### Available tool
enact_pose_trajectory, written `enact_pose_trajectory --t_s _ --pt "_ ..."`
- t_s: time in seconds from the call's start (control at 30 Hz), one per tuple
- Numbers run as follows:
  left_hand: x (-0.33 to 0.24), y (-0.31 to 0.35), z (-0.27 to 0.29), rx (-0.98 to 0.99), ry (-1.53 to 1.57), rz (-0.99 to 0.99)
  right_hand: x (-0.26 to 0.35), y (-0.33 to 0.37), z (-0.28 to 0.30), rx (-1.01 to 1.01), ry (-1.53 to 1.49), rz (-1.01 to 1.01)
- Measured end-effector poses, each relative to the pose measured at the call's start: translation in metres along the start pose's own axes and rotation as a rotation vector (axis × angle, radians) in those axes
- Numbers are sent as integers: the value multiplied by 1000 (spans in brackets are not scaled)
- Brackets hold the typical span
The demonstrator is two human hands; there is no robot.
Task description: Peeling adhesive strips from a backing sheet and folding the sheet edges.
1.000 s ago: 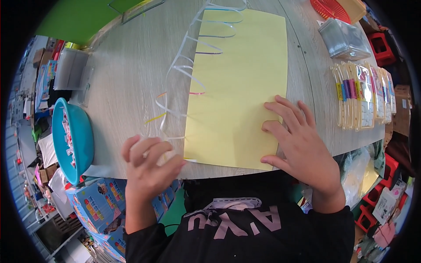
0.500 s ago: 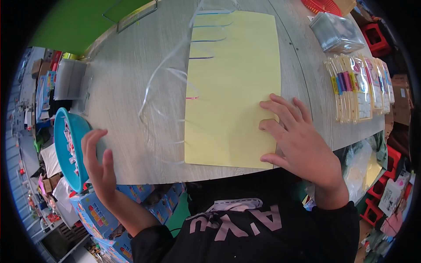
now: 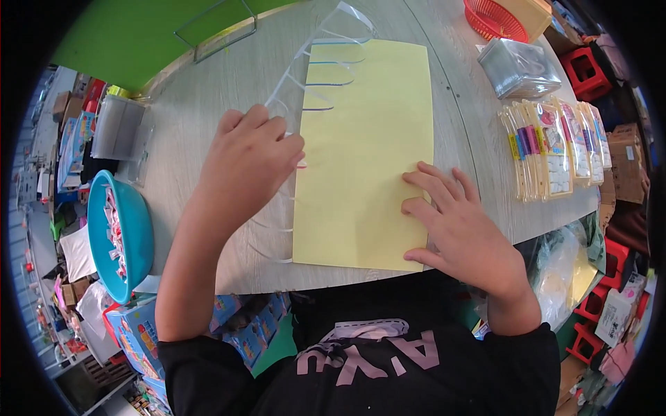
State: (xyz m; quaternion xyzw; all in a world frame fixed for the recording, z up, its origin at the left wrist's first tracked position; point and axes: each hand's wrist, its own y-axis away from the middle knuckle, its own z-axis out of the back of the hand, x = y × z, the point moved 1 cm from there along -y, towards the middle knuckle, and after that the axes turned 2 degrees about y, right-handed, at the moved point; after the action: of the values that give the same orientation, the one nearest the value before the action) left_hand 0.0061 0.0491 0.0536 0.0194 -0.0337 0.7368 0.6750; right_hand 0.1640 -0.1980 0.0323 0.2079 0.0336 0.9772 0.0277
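A sheet of yellow paper (image 3: 368, 159) lies on the table in front of me. Along its left edge runs a clear plastic strip (image 3: 283, 84) with thin curved ribs, some looking blue, purple or red over the paper. My left hand (image 3: 253, 156) is closed at this strip, its fingers curled down beside the paper's left edge; the fingertips are partly hidden. On the paper's lower right edge rests my right hand (image 3: 461, 229), fingers spread and holding nothing.
At the left stands a turquoise basin (image 3: 142, 236) with small wrapped pieces, behind it a clear plastic box (image 3: 118, 128). On the right are several yellow-edged packs (image 3: 555, 149), a stack of clear cases (image 3: 519, 68) and a red basket (image 3: 496, 19). A metal frame (image 3: 218, 31) lies at the back left.
My left hand has come from beside the basin to the plastic strip and closed on it. The strip's loose end has lifted and straightened. My right hand stays on the paper.
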Motion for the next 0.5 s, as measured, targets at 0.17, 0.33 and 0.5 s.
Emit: enact_pose_trajectory --t_s 0.17,0.33,0.5 --pt "32 25 -15 -113 109 113 -1 0 -1 7 -32 -21" --pt "45 34 -26 -93 227 112 0 0 2 26 -18 -5" --pt "75 59 -27 -479 887 356 -2 2 5 25 -33 -6"
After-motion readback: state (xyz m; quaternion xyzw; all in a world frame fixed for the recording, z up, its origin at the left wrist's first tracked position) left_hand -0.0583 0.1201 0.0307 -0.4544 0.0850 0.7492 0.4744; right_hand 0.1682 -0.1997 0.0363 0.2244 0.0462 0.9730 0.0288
